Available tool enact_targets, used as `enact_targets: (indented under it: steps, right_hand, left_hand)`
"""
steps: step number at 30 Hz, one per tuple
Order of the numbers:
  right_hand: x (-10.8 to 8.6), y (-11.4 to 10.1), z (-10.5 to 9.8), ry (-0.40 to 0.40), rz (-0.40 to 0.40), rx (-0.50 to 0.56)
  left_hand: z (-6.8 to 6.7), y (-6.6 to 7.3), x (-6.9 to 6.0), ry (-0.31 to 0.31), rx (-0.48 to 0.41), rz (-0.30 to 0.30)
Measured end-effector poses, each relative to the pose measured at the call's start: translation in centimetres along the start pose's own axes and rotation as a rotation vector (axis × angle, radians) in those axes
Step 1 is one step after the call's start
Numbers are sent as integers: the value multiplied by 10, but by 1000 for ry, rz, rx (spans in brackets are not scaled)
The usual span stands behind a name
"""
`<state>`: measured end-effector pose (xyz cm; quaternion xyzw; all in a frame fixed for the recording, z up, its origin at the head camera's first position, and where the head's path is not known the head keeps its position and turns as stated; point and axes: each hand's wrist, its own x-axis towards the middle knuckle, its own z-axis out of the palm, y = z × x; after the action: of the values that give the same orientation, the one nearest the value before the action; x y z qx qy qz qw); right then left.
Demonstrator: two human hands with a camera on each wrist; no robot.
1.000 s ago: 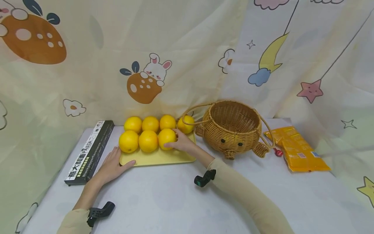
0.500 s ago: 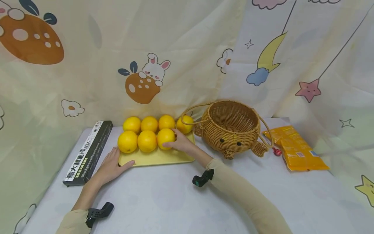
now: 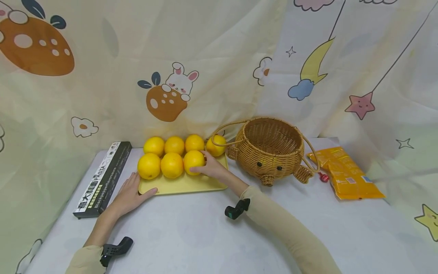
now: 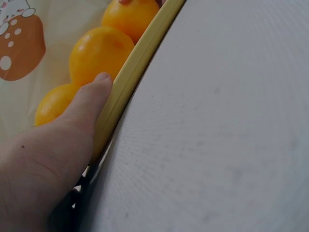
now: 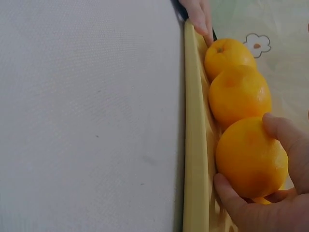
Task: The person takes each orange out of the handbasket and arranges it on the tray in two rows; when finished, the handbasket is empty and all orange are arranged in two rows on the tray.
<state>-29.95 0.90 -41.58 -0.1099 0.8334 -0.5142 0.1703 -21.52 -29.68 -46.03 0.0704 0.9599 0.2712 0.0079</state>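
Observation:
Several oranges (image 3: 172,165) sit in two rows on a pale yellow tray (image 3: 191,184). My right hand (image 3: 213,166) grips the rightmost orange of the front row (image 5: 251,157), thumb and fingers curled about it. That orange rests beside its neighbour in the right wrist view. At the tray's left front corner lies my left hand (image 3: 128,194), its thumb over the front rim and its fingers stretched along the left side. In the left wrist view the left thumb (image 4: 94,96) reaches over the tray edge near the oranges. The left fingertips are partly hidden there.
Right of the tray stands a wicker basket (image 3: 253,161) with handles, one looping over the rear right orange (image 3: 216,145). An orange packet (image 3: 352,173) and a small red item (image 3: 323,177) lie farther right. A black pasta box (image 3: 102,179) lies left. A patterned cloth hangs behind.
The head view has shifted slightly, so everything sits a little farther left in it. Both hands keep their places on the tray and the orange.

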Motion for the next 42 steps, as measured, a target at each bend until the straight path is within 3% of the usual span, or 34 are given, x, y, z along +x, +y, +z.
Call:
enact_targets:
  steps: [17, 20, 24, 31, 37, 42]
  right_hand:
    - [-9, 1, -2, 14, 27, -5]
    - [-26, -1, -9, 30, -11, -58]
    - [-66, -5, -34, 16, -93, -149]
    - [-125, -1, -83, -26, -125, -107]
    - [-152, 17, -102, -31, -106, -72]
    - [-158, 25, -114, -44, -146, -9]
  left_hand:
    - [-2, 1, -2, -4, 1, -6]
    - [-3, 3, -2, -1, 3, -6]
    - [-1, 2, 0, -3, -2, -5]
    - [0, -4, -1, 10, 2, 3]
    - [1, -4, -1, 9, -5, 15]
    - [1, -3, 0, 8, 1, 15]
